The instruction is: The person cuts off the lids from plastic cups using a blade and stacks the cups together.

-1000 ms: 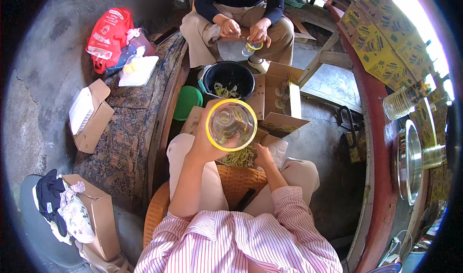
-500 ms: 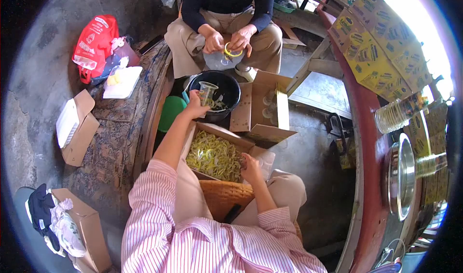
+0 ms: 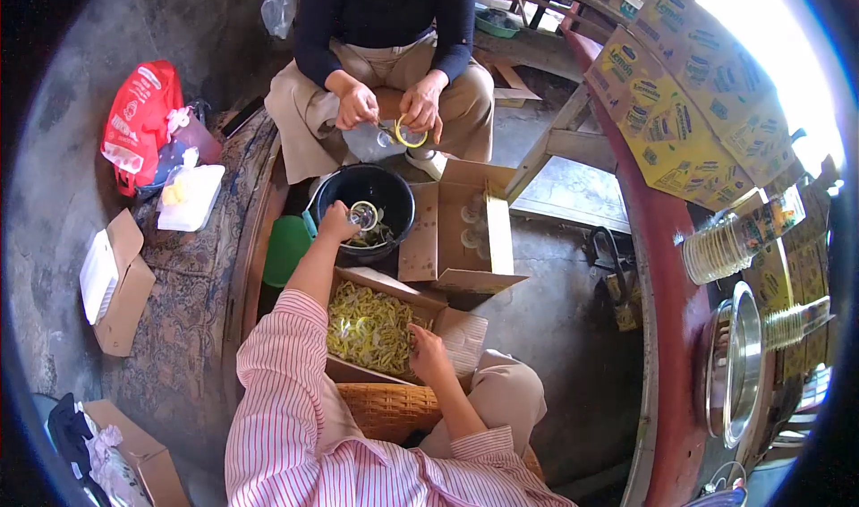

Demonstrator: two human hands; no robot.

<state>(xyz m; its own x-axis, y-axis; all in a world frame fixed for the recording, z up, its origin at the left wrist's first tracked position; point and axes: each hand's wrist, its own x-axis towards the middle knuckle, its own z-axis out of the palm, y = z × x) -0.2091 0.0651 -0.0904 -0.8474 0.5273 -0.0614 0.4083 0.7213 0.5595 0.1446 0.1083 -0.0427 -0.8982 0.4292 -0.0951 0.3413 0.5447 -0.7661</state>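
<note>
My left hand (image 3: 338, 223) grips a clear plastic cup (image 3: 364, 213) over the black bucket (image 3: 327, 187), which has pale and dark scraps (image 3: 378, 231) inside. The cup's mouth is turned up toward me. My right hand (image 3: 431, 355) is at the right side of an open cardboard box (image 3: 365, 369) full of yellow-green strips (image 3: 365, 326). Its fingers are bent together at the strips; what they hold is too small to make out. The box rests by my lap on a woven basket (image 3: 380, 410).
Opposite, a co-worker's hands (image 3: 389, 113) hold a yellow ring (image 3: 410, 133). An open carton (image 3: 456, 221) with clear cups stands right of the bucket. A green lid-like object (image 3: 288, 249) lies left of it. Stacked cups (image 3: 716, 256) and a metal basin (image 3: 741, 364) are at right.
The view has shifted, so the scene sits lower and further left. My left hand has tilted the cup so its mouth faces me. My right hand stays by the strips.
</note>
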